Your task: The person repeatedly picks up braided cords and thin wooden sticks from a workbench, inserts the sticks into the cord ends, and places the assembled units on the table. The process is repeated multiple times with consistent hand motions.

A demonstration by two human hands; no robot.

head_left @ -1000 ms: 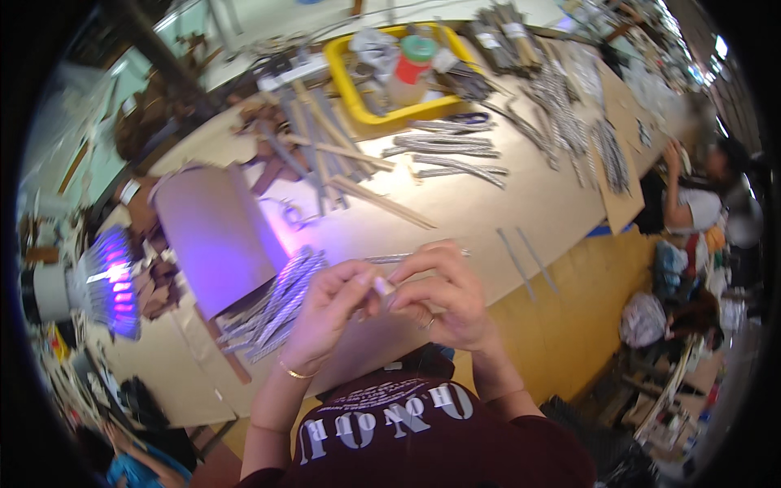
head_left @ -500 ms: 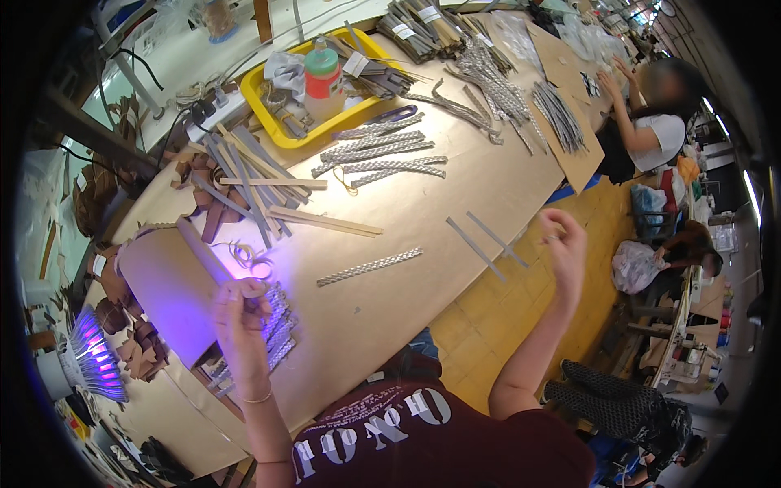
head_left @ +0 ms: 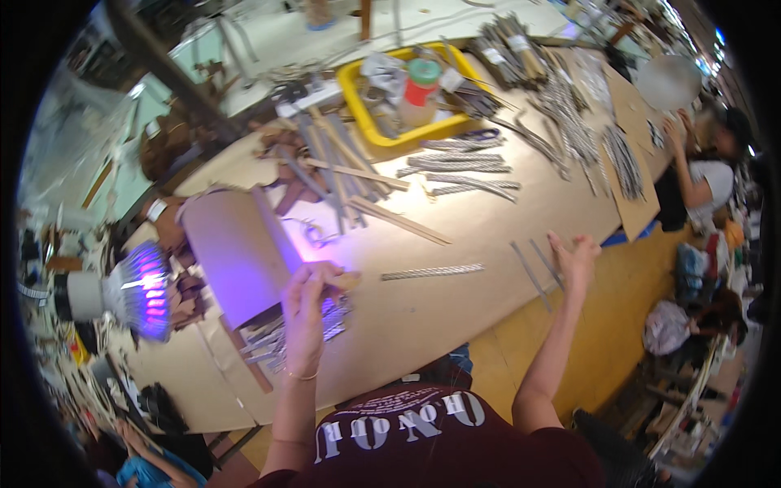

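One left hand [head_left: 303, 315] curled, one right hand [head_left: 576, 260] spread, above a tan worktable [head_left: 382, 350]

The left forearm rose almost upright from the lower edge, a thin bracelet [head_left: 302, 376] at the wrist. Its fingers were drawn together toward the thumb, over a heap of braided silvery strips [head_left: 332, 319]; the fingertips were blurred, so whether they gripped anything could not be told. The right arm stretched up and outward, its hand open with the fingers parted. That hand was just beside two flat, narrow grey strips [head_left: 530, 275] near the table's edge; contact could not be made out.

Between the hands, a single braided strip [head_left: 433, 272] lay straight on the table, its woven surface shiny. Left of the left hand was a smooth, curved brown sheet [head_left: 232, 252], tinted violet near a finned, glowing lamp [head_left: 142, 289]. Farther back were more braided strips [head_left: 460, 165], straight pale sticks [head_left: 400, 220] and a yellow basket [head_left: 431, 130] holding a green-lidded jar [head_left: 420, 89].
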